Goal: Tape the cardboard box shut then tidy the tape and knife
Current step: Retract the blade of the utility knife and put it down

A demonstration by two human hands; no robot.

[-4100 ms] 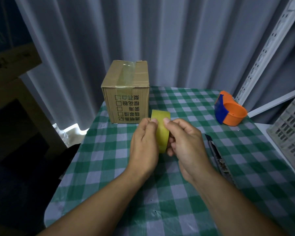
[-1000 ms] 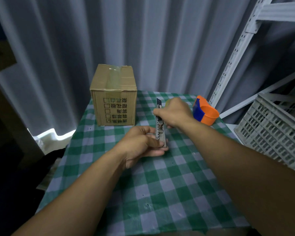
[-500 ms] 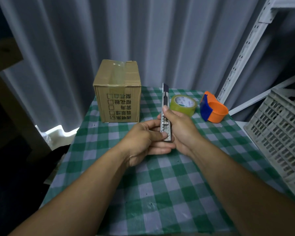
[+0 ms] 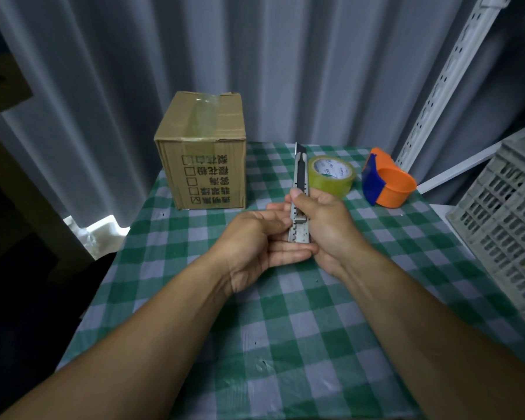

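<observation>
Metal utility knife (image 4: pixel 299 189), tip of its blade out and pointing away, is gripped in the closed right hand (image 4: pixel 325 225), thumb on the slider. The left hand (image 4: pixel 255 241), loosely curled, steadies the handle's near end. A slip could nick a finger. Just beyond lies the tape roll (image 4: pixel 331 175) on the checked table (image 4: pixel 285 328); the taped cardboard box (image 4: pixel 203 153) stands far left.

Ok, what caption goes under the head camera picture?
Both hands, left hand and right hand, hold a utility knife beside the taped cardboard box.
</observation>
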